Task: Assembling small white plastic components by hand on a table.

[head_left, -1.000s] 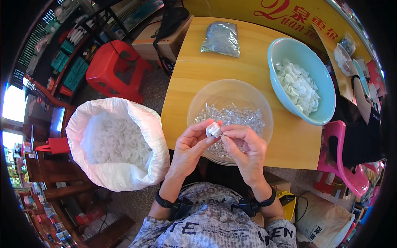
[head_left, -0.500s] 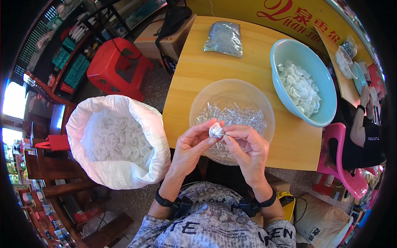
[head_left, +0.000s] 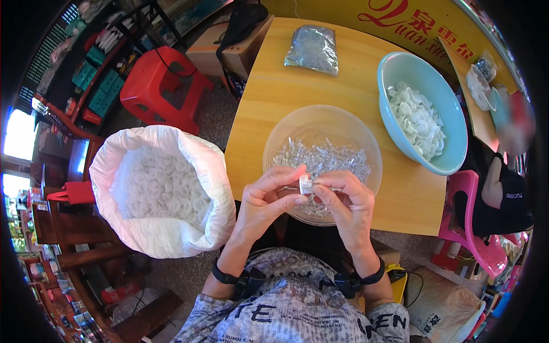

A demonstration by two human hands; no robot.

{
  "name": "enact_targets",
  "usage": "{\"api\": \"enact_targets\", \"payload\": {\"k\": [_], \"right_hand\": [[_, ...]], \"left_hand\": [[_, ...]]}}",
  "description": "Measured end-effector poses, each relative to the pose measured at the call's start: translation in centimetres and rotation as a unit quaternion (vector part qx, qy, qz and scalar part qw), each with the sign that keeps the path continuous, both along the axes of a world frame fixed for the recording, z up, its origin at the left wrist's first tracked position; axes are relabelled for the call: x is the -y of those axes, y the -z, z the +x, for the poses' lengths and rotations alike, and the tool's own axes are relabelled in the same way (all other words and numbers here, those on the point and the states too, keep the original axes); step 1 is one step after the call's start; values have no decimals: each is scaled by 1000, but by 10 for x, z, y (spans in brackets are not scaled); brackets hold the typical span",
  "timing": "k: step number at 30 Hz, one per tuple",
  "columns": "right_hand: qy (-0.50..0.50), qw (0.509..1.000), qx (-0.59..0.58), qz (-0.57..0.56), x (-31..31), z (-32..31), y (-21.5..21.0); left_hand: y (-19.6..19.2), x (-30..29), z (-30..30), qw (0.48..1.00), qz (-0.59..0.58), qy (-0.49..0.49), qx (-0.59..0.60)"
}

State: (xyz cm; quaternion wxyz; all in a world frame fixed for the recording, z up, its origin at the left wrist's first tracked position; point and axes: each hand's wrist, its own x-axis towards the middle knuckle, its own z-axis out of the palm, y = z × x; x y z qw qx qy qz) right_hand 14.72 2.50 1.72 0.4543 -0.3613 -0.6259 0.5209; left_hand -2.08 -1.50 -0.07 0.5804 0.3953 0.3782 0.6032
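While a red stool (head_left: pixel 163 86) and a white sack (head_left: pixel 157 197) of pale caps stand on the floor at left, the wooden surface (head_left: pixel 274 97) carries a clear bowl (head_left: pixel 323 157) and a blue bowl (head_left: pixel 423 111). Left hand (head_left: pixel 266 203) and right hand (head_left: pixel 346 203) pinch one small white cap (head_left: pixel 306 184) between closed fingers (head_left: pixel 289 173) above the clear bowl.

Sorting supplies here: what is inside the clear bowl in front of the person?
The clear bowl holds a heap of small clear plastic pieces. Both hands cover its near part, so what lies there is hidden.
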Motion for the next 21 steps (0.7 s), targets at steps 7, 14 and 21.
{"api": "enact_targets", "payload": {"k": [7,14,21], "right_hand": [[22,992,-80,-91,2,1,-2],[21,1000,14,2,-2,10,2],[34,999,37,-4,-13,18,-6]], "left_hand": [[-8,-3,2,1000,-2,2,-20],[-6,-3,7,998,23,3,-53],[-37,10,4,988,-16,-70,-138]]}}
